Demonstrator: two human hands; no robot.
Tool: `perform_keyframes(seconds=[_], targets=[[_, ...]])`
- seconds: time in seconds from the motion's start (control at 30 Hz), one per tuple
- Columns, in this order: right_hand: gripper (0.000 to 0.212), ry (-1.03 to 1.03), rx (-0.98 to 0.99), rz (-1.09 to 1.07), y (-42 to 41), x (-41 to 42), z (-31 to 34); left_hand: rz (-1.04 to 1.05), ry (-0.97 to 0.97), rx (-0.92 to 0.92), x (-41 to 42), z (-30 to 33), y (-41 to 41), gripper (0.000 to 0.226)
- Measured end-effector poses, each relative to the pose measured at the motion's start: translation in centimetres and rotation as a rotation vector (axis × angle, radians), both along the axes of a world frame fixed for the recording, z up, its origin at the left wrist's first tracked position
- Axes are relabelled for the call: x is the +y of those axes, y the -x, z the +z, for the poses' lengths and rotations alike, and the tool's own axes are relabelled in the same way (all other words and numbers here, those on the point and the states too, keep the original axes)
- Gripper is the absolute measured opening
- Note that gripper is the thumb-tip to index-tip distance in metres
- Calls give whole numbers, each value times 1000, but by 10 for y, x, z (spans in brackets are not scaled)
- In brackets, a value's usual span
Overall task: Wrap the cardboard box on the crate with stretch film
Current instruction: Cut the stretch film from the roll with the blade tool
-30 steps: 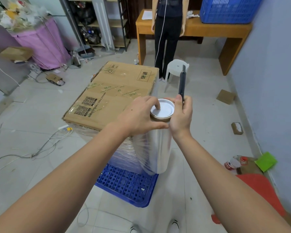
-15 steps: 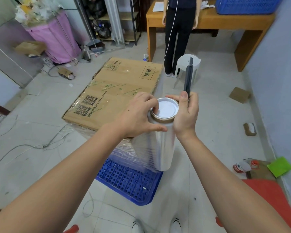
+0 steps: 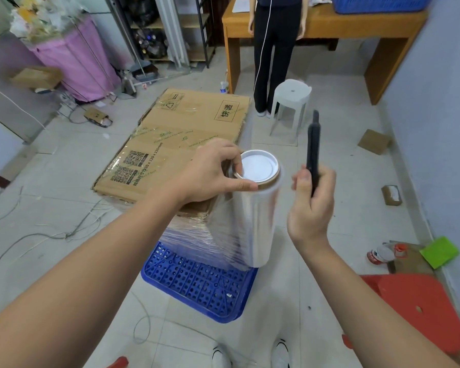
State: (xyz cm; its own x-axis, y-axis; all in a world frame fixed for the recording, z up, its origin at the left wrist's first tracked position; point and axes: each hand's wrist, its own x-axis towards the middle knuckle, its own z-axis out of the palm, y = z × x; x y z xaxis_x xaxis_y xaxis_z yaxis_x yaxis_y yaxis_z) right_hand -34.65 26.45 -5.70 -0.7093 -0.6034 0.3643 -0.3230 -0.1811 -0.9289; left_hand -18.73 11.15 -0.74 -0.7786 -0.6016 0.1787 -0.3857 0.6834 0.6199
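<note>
Tiled floor (image 3: pixel 329 181), left hand (image 3: pixel 213 173) gripping film roll (image 3: pixel 252 216)

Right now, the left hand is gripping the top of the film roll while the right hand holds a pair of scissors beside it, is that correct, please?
Not quite. In the head view the left hand does grip the top of the film roll, but the right hand holds a black utility knife, upright beside the roll and clear of it, not scissors.

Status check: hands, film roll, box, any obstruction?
Left hand grips film roll top. Right hand holds black cutter, off the roll. Box sides filmed. Nothing blocking.
</note>
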Motion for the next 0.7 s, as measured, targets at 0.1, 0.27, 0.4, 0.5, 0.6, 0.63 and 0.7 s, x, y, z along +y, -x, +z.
perform_keyframes(seconds=[0.1, 0.27, 0.4, 0.5, 0.6, 0.63, 0.7], targets=[[10, -57, 95, 92, -12, 44, -25, 11, -56, -16, -2, 5, 5, 52], [13, -314, 324, 330, -25, 80, -70, 19, -125, -51, -6, 11, 11, 58], [17, -472, 347, 383, -23, 82, -75, 18, -118, -54, -6, 12, 12, 60], [19, -486, 361, 389, -20, 81, -74, 17, -119, -48, -6, 10, 11, 61], [28, -493, 336, 408, -16, 76, -76, 26, -116, -52, -4, 10, 11, 61], [34, -504, 337, 426, -15, 74, -75, 32, -114, -56, -3, 11, 11, 62], [43, -517, 332, 461, -15, 72, -73, 45, -109, -66, -1, 11, 11, 63]])
